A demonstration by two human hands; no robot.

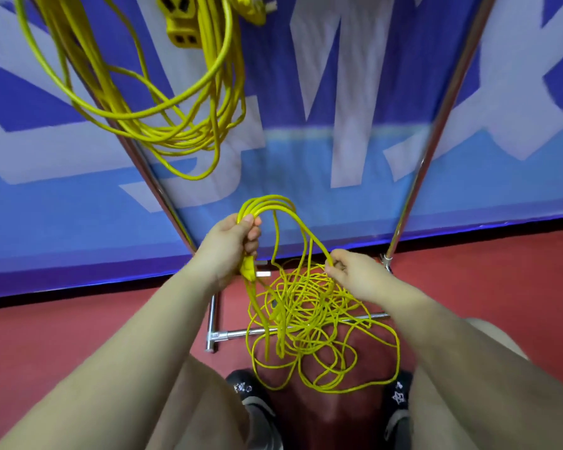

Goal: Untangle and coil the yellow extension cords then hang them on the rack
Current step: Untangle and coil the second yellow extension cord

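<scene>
Both hands [229, 241] [348, 271] grip yellow cord [273, 206] loops (tangle [312, 319] beneath).

Left hand [231, 245] grips cord loops [267, 204]; right hand [355, 271] pinches strand above tangle [309, 329]; coiled cords [163, 92] hang on rack [416, 177].

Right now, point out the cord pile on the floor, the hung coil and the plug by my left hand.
cord pile [309, 323]: head view, middle of the tangle.
hung coil [182, 131]: head view, lower loops.
plug [248, 269]: head view, yellow body below the left hand.
</scene>
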